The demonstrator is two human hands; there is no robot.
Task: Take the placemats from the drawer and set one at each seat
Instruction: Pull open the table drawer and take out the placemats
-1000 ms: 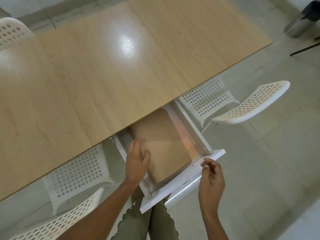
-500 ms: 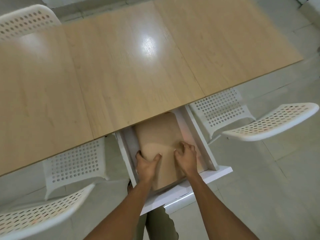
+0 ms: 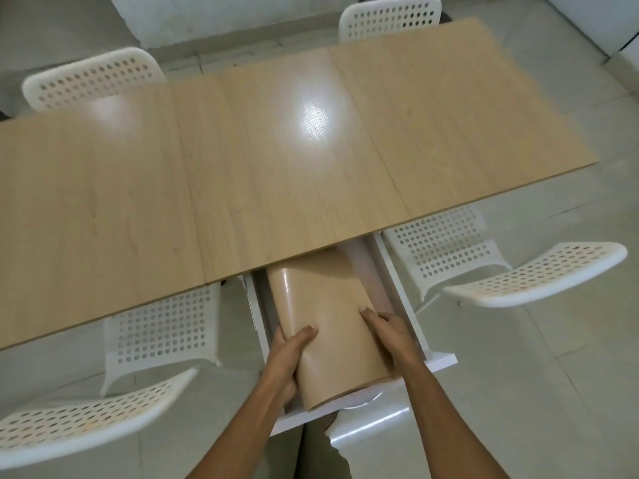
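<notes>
The white drawer [image 3: 397, 288] under the near edge of the wooden table [image 3: 276, 174] is pulled out toward the person. Inside it lies a stack of tan placemats [image 3: 328, 312], bent upward in the middle so that the top surface is curved, and its near end reaches over the front panel of the drawer. The left hand [image 3: 288, 357] grips the left edge of the placemats, with the thumb on top and the other fingers curled under the side. The right hand [image 3: 392, 331] holds the right edge, its fingers lying on the top surface and bent down along the side. The far end of the placemats is hidden below the table edge. Two white perforated chairs stand at the near side, one at the left [image 3: 103, 420] and one at the right [image 3: 518, 274], and two more [image 3: 93, 79] are at the far side.
</notes>
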